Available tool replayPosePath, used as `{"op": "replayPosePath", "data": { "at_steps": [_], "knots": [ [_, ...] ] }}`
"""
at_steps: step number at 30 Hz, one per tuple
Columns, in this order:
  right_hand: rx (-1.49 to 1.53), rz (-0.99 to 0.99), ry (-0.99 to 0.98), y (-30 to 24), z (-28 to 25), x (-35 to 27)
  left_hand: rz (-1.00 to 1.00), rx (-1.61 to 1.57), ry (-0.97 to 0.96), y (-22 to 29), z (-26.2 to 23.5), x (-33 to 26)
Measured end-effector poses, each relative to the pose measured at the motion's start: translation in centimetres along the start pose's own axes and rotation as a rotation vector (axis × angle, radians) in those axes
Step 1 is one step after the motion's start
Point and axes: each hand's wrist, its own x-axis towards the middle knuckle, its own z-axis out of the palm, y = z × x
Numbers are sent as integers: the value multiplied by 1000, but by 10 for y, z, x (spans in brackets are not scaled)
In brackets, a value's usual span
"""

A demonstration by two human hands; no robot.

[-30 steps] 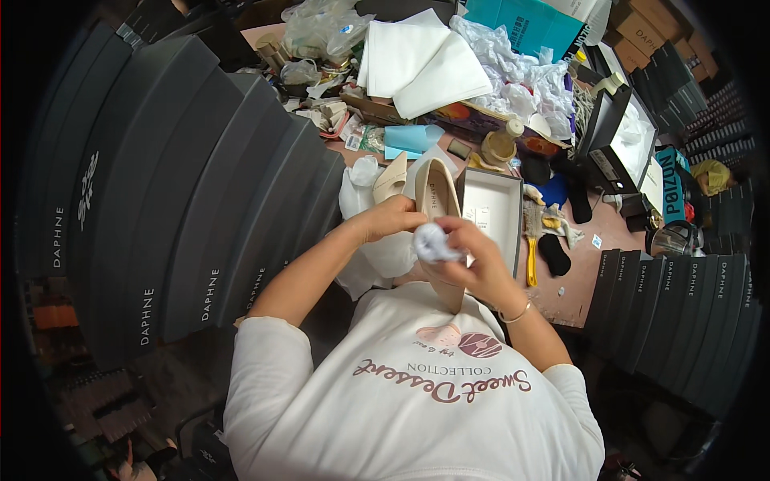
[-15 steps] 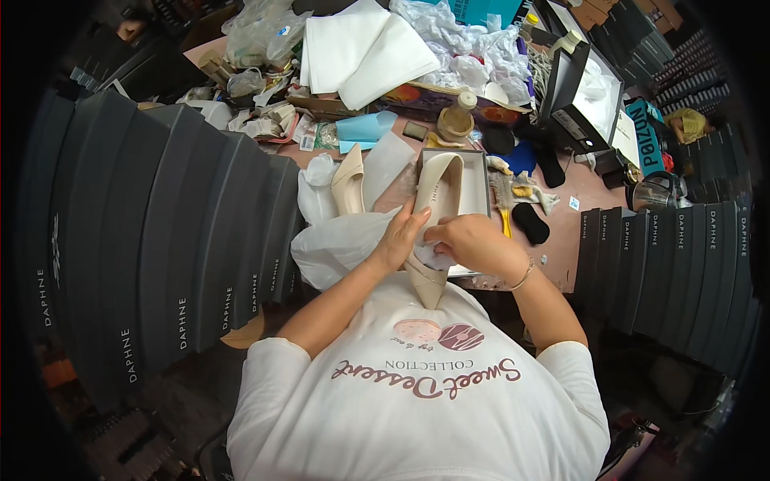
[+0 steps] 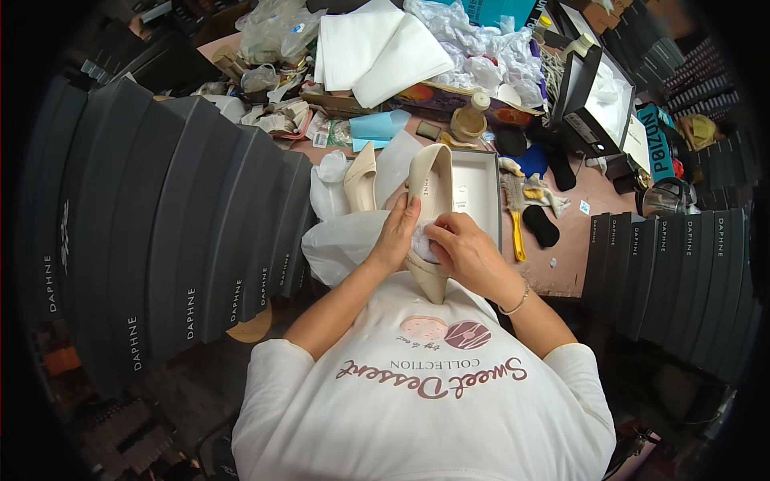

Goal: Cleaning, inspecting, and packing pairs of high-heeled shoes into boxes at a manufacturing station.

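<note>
A cream pointed-toe shoe (image 3: 434,166) is held in front of my chest, its heel end away from me and its toe toward my shirt. My left hand (image 3: 393,238) grips the shoe's left side, thumb along the edge. The fingers of my right hand (image 3: 475,255) pinch a wad of white tissue paper (image 3: 422,242) at the opening above the toe. How far the wad sits inside is hidden by the fingers. The matching shoe (image 3: 362,186) lies to the left on white wrapping paper (image 3: 340,247). Behind the held shoe is an open shoe box (image 3: 498,192).
Stacks of dark shoe boxes (image 3: 172,216) rise at left and right (image 3: 672,248). A yellow-handled brush (image 3: 516,228) and a black pad (image 3: 541,228) lie right of the box. Behind stand a capped bottle (image 3: 470,119), white sheets (image 3: 381,52) and crumpled tissue (image 3: 481,48).
The held shoe has shifted a little left, exposing more of the box. More of the tissue wad shows at the shoe's opening. The whole view has shifted slightly.
</note>
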Motion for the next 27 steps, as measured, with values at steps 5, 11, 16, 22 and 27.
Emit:
{"op": "replayPosePath", "data": {
  "at_steps": [5,11,16,22,27],
  "knots": [
    [43,15,-45,-6,-13,-5,120,241,93,-3,8,3],
    [643,346,-42,2,-1,-5,139,291,62,12,18,1],
    [812,383,-31,2,4,-32,113,283,44,-5,14,5],
    [70,58,-103,19,-13,-25,-2,278,-75,-10,20,13],
    [276,113,-236,23,-6,-33,28,280,-78,-7,26,12]
  ]
}}
